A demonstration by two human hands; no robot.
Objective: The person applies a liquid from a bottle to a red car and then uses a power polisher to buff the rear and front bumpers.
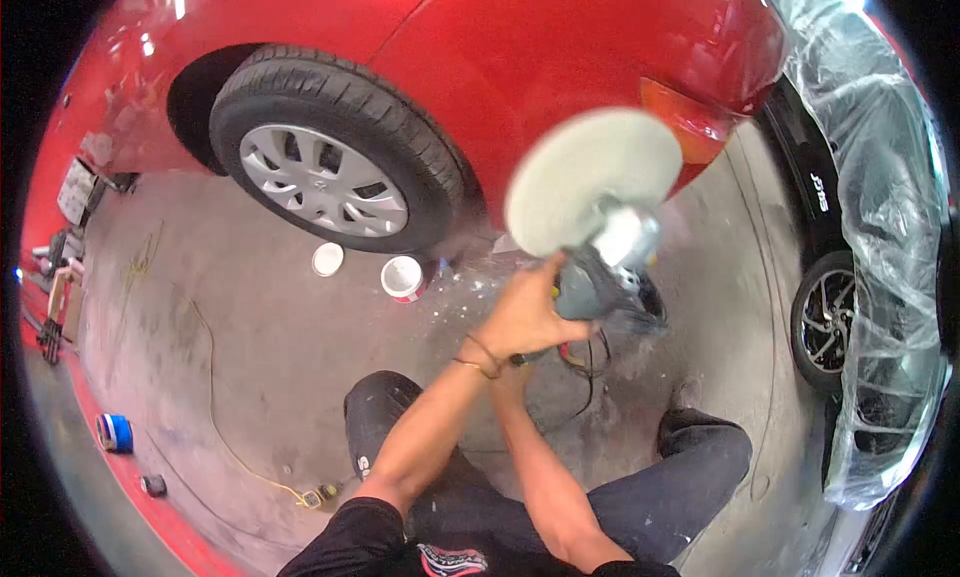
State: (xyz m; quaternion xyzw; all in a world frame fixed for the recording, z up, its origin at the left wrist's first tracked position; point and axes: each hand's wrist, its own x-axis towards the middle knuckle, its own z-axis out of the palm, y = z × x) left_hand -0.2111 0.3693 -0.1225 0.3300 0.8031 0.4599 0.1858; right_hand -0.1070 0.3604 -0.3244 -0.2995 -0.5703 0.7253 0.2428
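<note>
A polisher (590, 289) with a large round whitish pad (592, 177) is held up in front of the red car (530, 47), near its corner lamp (685, 117). My left hand (530, 312) is wrapped round the front of the polisher's body, just below the pad. Lower down, my right hand (512, 374) is mostly hidden behind the left wrist and forearm, near the tool's rear end. The pad looks slightly blurred, and its far edge overlaps the red panel; whether they touch is unclear.
An open white tub (403, 277) and its lid (327, 259) lie on the floor by the car's wheel (322, 182). A black car (825, 207) under plastic sheeting (890, 197) stands at the right. Cables cross the floor. A blue roll (115, 433) is at the left.
</note>
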